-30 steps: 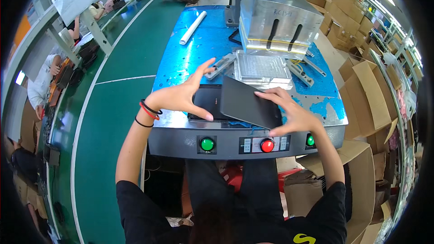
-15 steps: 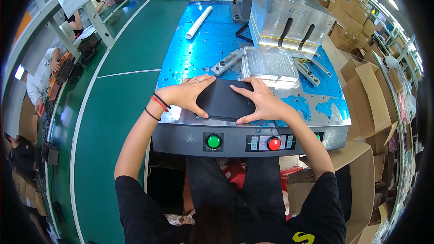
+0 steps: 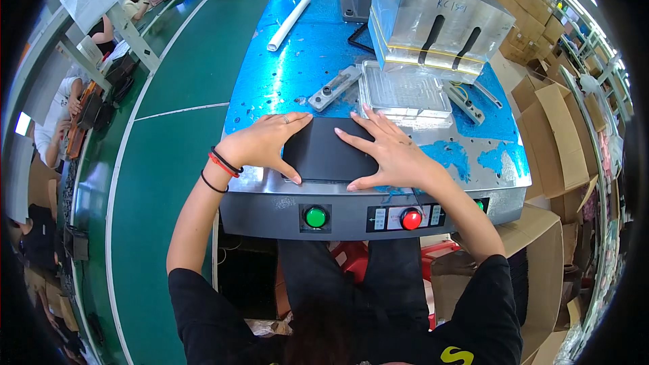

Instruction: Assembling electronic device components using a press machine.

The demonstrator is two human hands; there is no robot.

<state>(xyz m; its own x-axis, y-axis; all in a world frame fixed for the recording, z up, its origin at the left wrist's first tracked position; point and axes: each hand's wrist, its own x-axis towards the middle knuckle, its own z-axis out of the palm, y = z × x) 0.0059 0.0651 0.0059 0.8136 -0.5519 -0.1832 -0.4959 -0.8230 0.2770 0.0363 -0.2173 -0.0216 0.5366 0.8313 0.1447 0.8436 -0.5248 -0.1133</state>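
A flat black rectangular panel (image 3: 324, 152) lies at the front of the press table, between my hands. My left hand (image 3: 263, 142) holds its left end, thumb at the near corner and fingers along the far edge. Across the right end spreads my right hand (image 3: 392, 152), thumb at the near edge and index fingertip on the top face; its other fingers reach toward the clear ribbed fixture block (image 3: 405, 91). Just behind the panel, the block sits below the press's metal head (image 3: 439, 23). My palms partly hide the panel's ends.
Metal clamp bars (image 3: 335, 88) flank the fixture. A white tube (image 3: 289, 23) lies on the blue tabletop (image 3: 263, 74). A green button (image 3: 315, 217) and red button (image 3: 411, 218) face me. Cardboard boxes (image 3: 561, 138) stand at right; co-workers work beyond the green surface (image 3: 169, 162).
The view has shifted slightly. My right hand's fingers have spread farther, reaching toward the clear fixture. The panel stays between both hands.
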